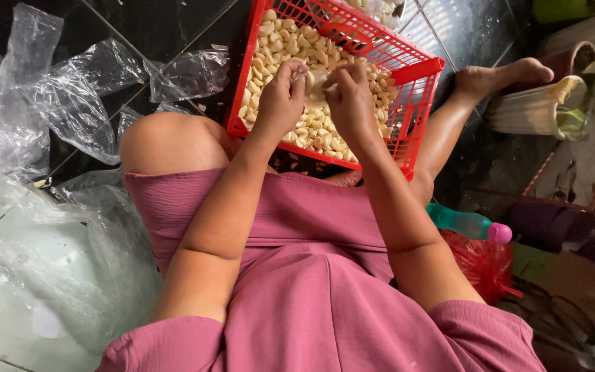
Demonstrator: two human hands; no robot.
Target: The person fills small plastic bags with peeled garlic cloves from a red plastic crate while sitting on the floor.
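Peeling under way: hands, left and right, pinched shut on one garlic clove over red basket; next, careful stripping of skin.

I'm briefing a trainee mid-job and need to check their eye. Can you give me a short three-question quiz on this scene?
1. True or false: the red basket holding the peeled garlic cloves sits on a table.
2. Multiple choice: what lies on the floor beside the person's right thigh? A) a green bottle with a pink cap B) a metal pot C) a blue bucket
3. Short answer: where do the left hand and right hand meet?

Key
1. False: it rests on the dark floor between the person's legs.
2. A
3. Over the basket, fingers of both hands closed on a single garlic clove.
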